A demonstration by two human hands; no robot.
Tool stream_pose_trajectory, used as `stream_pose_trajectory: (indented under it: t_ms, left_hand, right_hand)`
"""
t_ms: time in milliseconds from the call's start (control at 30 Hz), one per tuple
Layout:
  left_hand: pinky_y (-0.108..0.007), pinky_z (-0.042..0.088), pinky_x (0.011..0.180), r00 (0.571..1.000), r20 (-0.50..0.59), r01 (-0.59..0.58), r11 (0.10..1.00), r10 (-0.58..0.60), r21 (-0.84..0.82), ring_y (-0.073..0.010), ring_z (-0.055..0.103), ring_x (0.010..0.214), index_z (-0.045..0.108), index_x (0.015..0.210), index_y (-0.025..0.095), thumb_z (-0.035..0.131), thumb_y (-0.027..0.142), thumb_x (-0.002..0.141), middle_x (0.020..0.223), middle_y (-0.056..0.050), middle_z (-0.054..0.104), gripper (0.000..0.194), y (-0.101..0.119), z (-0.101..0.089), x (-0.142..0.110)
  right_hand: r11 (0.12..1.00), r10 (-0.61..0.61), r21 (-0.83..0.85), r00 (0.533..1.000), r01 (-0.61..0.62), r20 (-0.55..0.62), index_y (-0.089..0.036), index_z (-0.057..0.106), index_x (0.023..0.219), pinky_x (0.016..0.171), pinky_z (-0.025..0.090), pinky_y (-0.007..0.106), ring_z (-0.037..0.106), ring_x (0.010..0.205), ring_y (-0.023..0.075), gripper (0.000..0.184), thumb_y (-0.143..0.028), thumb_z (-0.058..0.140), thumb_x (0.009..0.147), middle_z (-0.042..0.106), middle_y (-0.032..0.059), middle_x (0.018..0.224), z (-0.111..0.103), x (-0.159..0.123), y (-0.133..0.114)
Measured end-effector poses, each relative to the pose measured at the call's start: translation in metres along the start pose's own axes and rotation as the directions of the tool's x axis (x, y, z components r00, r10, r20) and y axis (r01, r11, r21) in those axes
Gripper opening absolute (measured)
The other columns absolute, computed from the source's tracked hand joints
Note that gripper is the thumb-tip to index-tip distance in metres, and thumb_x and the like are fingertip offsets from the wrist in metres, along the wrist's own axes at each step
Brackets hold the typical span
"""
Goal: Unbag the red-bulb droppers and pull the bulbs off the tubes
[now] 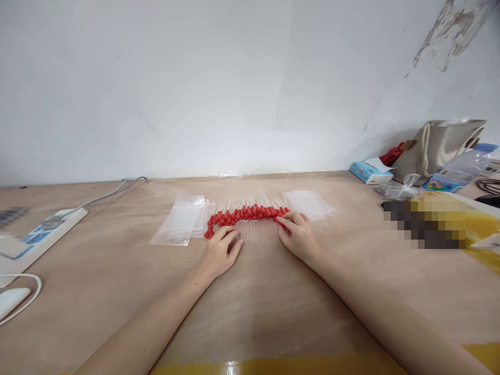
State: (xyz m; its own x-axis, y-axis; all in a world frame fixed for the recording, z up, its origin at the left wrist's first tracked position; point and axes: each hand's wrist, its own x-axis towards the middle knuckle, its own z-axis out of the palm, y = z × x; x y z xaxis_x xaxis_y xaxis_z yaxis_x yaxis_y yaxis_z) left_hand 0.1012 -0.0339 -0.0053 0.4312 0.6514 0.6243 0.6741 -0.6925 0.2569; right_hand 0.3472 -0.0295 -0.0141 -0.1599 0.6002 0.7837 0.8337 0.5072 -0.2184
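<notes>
A curved row of small red rubber bulbs (255, 211) lies across the middle of the table. Thin clear tubes (250, 237) lie side by side just in front of the row, and more fine clear tubes (250, 200) stretch out behind it. My left hand (221, 252) rests at the left end of the bulbs, beside the front tubes, its thumb and forefinger bent and apart with nothing visible between them. At the right end, my right hand (299, 234) has thumb and fingers closed on a red bulb. Its fingers partly cover that bulb.
Clear zip bags (179, 221) lie left of the row, and more bags (308, 203) lie to its right. A white power strip (50, 237) with a grey cable is at far left. A blue tissue box (369, 172), a beige bag (441, 146) and a plastic bottle (461, 169) crowd the right.
</notes>
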Motion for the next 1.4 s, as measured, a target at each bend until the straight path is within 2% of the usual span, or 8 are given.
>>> stream_pose_trajectory:
  t_ms: [133, 267, 367, 633, 933, 1100, 1267, 1400]
  left_hand:
    - [-0.033, 0.047, 0.081, 1.0, 0.014, -0.004, 1.0, 0.004, 0.003, -0.0182, 0.055, 0.092, 0.058, 0.097, 0.018, 0.048, 0.025, 0.082, 0.097, -0.007, 0.057, 0.02, -0.001, -0.001, -0.001]
    - [-0.032, 0.047, 0.083, 0.999, 0.033, 0.009, 1.0, -0.009, 0.004, -0.0175, 0.055, 0.094, 0.058, 0.098, 0.018, 0.047, 0.024, 0.083, 0.098, -0.006, 0.058, 0.02, -0.002, 0.0, -0.001]
    - [-0.031, 0.046, 0.084, 0.999, 0.046, 0.008, 1.0, -0.008, -0.005, -0.0166, 0.055, 0.094, 0.058, 0.099, 0.017, 0.045, 0.023, 0.084, 0.1, -0.006, 0.058, 0.021, -0.001, 0.0, -0.001]
    - [-0.037, 0.043, 0.082, 1.0, -0.028, -0.01, 0.996, 0.012, 0.094, -0.0197, 0.051, 0.09, 0.06, 0.095, 0.019, 0.047, 0.022, 0.082, 0.094, -0.007, 0.057, 0.018, -0.001, -0.004, 0.001]
    - [-0.037, 0.041, 0.076, 0.998, -0.062, 0.017, 0.983, -0.006, 0.183, -0.0204, 0.05, 0.087, 0.062, 0.091, 0.021, 0.049, 0.024, 0.08, 0.089, -0.005, 0.059, 0.016, -0.001, -0.006, 0.001]
    - [-0.037, 0.04, 0.078, 0.998, -0.055, 0.036, 0.982, -0.027, 0.183, -0.0206, 0.049, 0.089, 0.062, 0.092, 0.021, 0.05, 0.024, 0.08, 0.09, -0.005, 0.059, 0.017, -0.001, -0.006, 0.001]
    - [-0.037, 0.04, 0.079, 0.999, -0.042, 0.029, 0.984, -0.022, 0.176, -0.021, 0.05, 0.09, 0.062, 0.093, 0.022, 0.051, 0.024, 0.08, 0.091, -0.005, 0.059, 0.018, -0.002, -0.005, 0.001]
    - [-0.039, 0.04, 0.084, 0.997, -0.075, 0.031, 0.984, -0.017, 0.178, -0.0224, 0.049, 0.096, 0.054, 0.11, 0.022, 0.05, 0.025, 0.08, 0.099, -0.007, 0.058, 0.031, 0.0, -0.007, 0.002]
  right_hand:
    - [0.994, 0.112, -0.008, 0.99, -0.113, -0.083, -0.019, 0.065, 0.092, 0.081, 0.04, 0.037, 0.056, 0.08, 0.017, 0.023, -0.024, 0.048, 0.078, 0.057, 0.0077, 0.088, -0.018, -0.001, 0.022]
    - [0.981, 0.192, 0.034, 0.981, -0.193, 0.027, -0.018, 0.066, 0.09, 0.077, 0.042, 0.033, 0.058, 0.074, 0.0153, 0.023, -0.027, 0.048, 0.078, 0.061, 0.0066, 0.084, -0.02, -0.005, 0.037]
    - [0.973, 0.229, 0.007, 0.968, -0.231, 0.104, -0.02, 0.065, 0.092, 0.082, 0.037, 0.033, 0.059, 0.073, 0.014, 0.023, -0.025, 0.046, 0.08, 0.065, 0.0038, 0.084, -0.017, -0.009, 0.039]
    - [0.915, 0.361, -0.19, 0.933, -0.355, -0.005, -0.024, 0.067, 0.084, 0.077, 0.028, 0.037, 0.054, 0.079, 0.0193, 0.024, -0.036, 0.048, 0.079, 0.067, 0.0035, 0.079, -0.024, 0.005, 0.035]
    - [0.897, 0.359, -0.284, 0.933, -0.339, 0.023, -0.024, 0.069, 0.063, 0.068, 0.026, 0.038, 0.046, 0.074, 0.0203, 0.035, -0.049, 0.048, 0.076, 0.061, 0.0071, 0.075, -0.002, 0.022, 0.035]
    - [0.883, 0.42, -0.206, 0.906, -0.422, -0.055, -0.024, 0.069, 0.074, 0.071, 0.025, 0.039, 0.047, 0.08, 0.0214, 0.032, -0.046, 0.046, 0.078, 0.06, 0.0056, 0.082, -0.012, 0.025, 0.019]
    - [0.907, 0.387, -0.156, 0.92, -0.391, -0.056, -0.024, 0.068, 0.076, 0.074, 0.025, 0.04, 0.047, 0.079, 0.0205, 0.031, -0.045, 0.045, 0.08, 0.059, 0.0054, 0.08, -0.017, 0.02, 0.012]
    - [0.944, 0.312, -0.097, 0.948, -0.316, -0.062, -0.024, 0.067, 0.084, 0.076, 0.028, 0.037, 0.048, 0.081, 0.019, 0.026, -0.041, 0.047, 0.081, 0.058, 0.0044, 0.085, -0.015, 0.011, 0.004]
